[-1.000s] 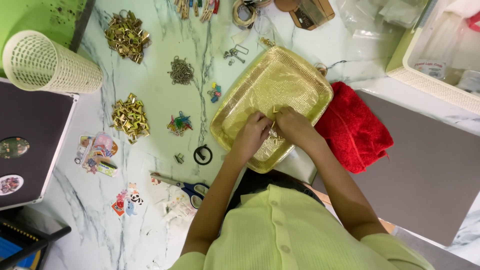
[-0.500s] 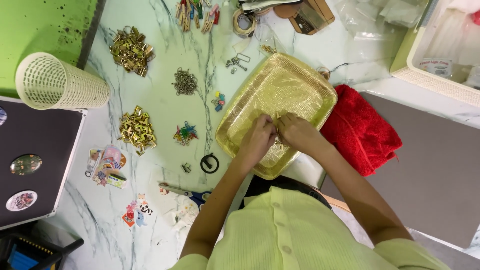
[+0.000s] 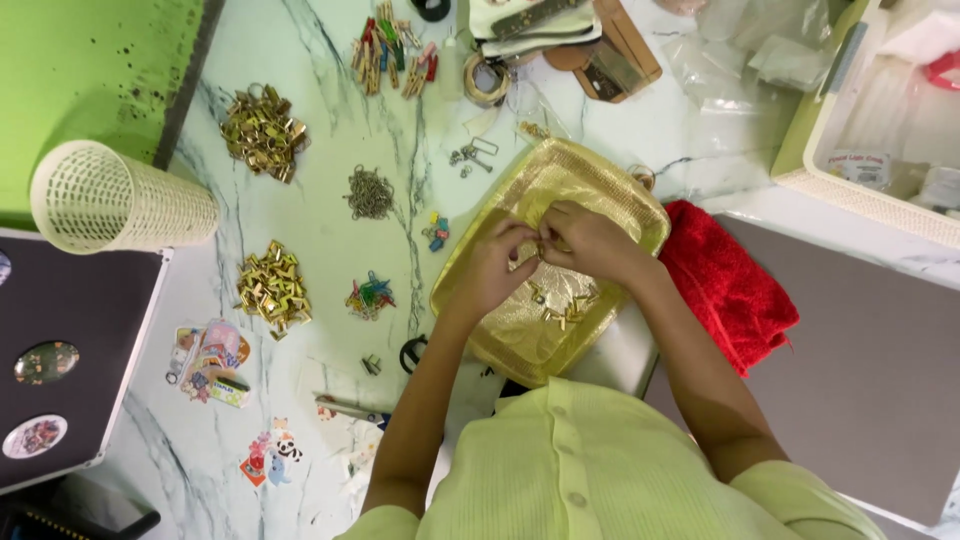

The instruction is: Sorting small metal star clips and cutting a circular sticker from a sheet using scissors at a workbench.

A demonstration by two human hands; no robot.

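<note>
Head view: both hands work together above a shiny gold rectangular tray (image 3: 600,190), which lies tilted on the white marble-pattern table (image 3: 320,130) just right of frame centre. The left hand (image 3: 495,270) and the right hand (image 3: 590,240) meet fingertip to fingertip over the tray's middle. Both are curled closed and pinch a small gold metal piece (image 3: 540,245) between them; its exact form is too small to tell. A few loose gold metal clips (image 3: 565,305) lie on the tray floor at 6 o'clock from the hands.

Surrounding items, by clock direction from the tray:
- 3 o'clock: a red folded cloth (image 3: 730,290), touching the tray's right edge.
- 9 o'clock: a small multicoloured clip cluster (image 3: 370,297), and further out a heap of gold metal clips (image 3: 272,288).
- 10 o'clock: a pile of dark bronze chain links (image 3: 370,192), a second heap of gold clips (image 3: 262,130), and a cream perforated plastic basket (image 3: 120,200) lying on its side.
- 11 o'clock: a row of coloured wooden pegs (image 3: 395,45).
- 1 o'clock: clear plastic bags (image 3: 740,70) and a pale-green-rimmed white storage bin (image 3: 880,190).
- 8 o'clock: colourful stickers (image 3: 210,360).

The person wears a pale yellow-green buttoned shirt (image 3: 600,470).
</note>
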